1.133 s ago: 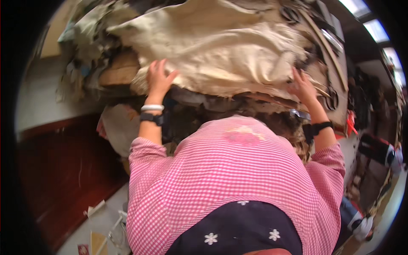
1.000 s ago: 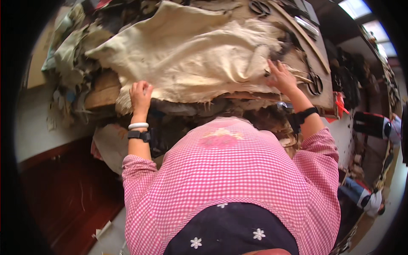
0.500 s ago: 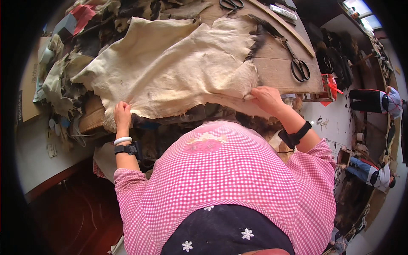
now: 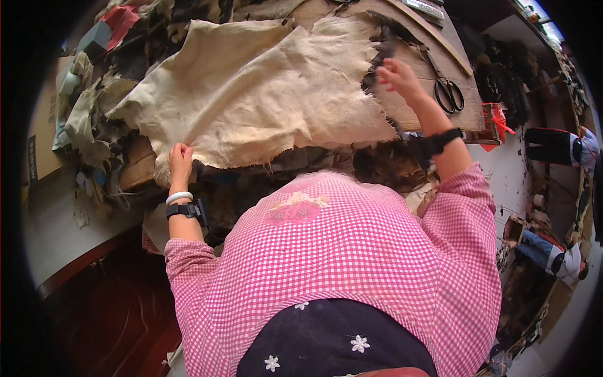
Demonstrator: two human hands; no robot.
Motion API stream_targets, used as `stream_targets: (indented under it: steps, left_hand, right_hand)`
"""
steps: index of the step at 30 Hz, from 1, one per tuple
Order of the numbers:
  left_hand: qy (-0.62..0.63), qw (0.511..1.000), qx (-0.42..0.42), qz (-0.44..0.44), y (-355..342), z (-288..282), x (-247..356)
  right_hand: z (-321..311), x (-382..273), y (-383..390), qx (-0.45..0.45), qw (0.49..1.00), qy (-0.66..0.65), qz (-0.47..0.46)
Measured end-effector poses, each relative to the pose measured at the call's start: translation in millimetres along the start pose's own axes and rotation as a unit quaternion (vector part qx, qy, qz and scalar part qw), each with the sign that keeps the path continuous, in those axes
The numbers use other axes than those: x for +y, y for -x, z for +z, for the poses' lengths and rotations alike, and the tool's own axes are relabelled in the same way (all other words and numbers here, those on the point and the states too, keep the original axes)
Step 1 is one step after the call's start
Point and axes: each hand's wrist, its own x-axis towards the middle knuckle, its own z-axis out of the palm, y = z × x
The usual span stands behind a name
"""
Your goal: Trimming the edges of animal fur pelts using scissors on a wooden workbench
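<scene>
The left hand (image 4: 180, 161) pinches the near left edge of a cream animal hide (image 4: 264, 94); the right hand (image 4: 399, 78), fingers loosely curled and free of the hide, hovers just beside its dark fur fringe (image 4: 392, 28); the hide lies spread over the wooden tabletop (image 4: 468, 116), its near edge overhanging; to its right rest black-handled scissors (image 4: 448, 94) and, farther off, a wooden strip (image 4: 440, 38).

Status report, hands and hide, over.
Left hand pinching pale hide at near edge. Right hand by its furry right edge. Scissors close by.
</scene>
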Motion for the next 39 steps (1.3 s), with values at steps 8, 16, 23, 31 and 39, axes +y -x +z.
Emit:
stream_targets:
  steps: [8, 16, 23, 31, 39]
  left_hand:
    - [0.001, 1.000, 0.008, 0.001, -5.1, 3.5, -7.6]
    - [0.017, 0.999, -0.025, -0.033, -10.8, 1.1, -11.9]
    - [-0.009, 0.999, 0.034, -0.014, -23.1, 14.6, -19.5]
    - [0.014, 0.999, 0.022, -0.046, -22.3, 13.8, -27.5]
    - [-0.028, 0.997, 0.011, -0.068, -19.0, 11.0, -10.4]
  right_hand:
    - [25.2, -13.4, -57.4, -0.041, 0.990, -0.008, 0.136]
    - [7.6, -62.0, -95.5, -0.054, 0.997, -0.014, -0.049]
    - [13.8, -44.5, -125.7, -0.044, 0.993, 0.074, -0.078]
    - [25.0, 14.6, -17.1, -0.056, 0.927, 0.343, -0.145]
    - [34.2, 13.0, 41.5, -0.107, 0.929, 0.284, -0.210]
